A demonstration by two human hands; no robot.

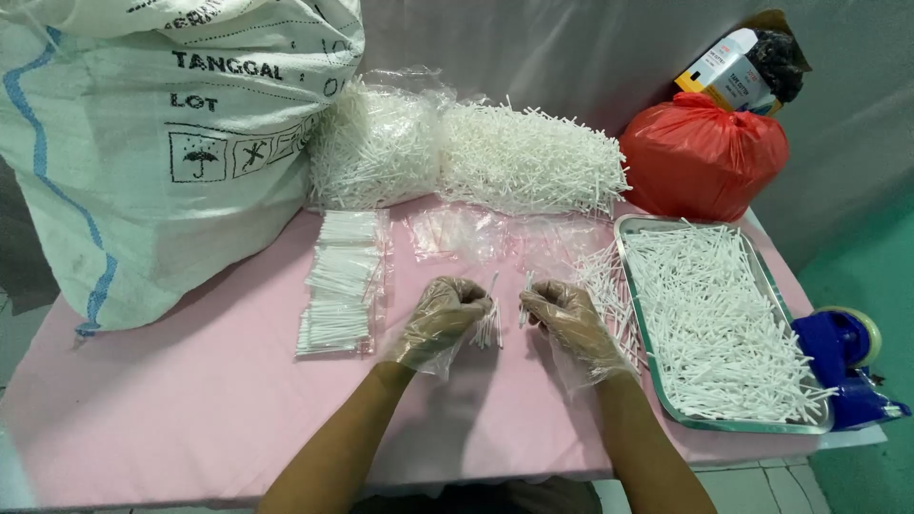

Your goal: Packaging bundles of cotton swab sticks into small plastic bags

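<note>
We clamp a small bundle of thin white cotton-tipped sticks (487, 326) in gloved left hand (446, 314); right hand (562, 312) pinches loose sticks; steel tray (640, 314) at 3 o'clock.

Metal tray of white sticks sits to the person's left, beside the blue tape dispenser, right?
Not quite. The head view shows the metal tray of white sticks on the person's right, beside the blue tape dispenser. On the left lie bagged stick bundles.
</note>
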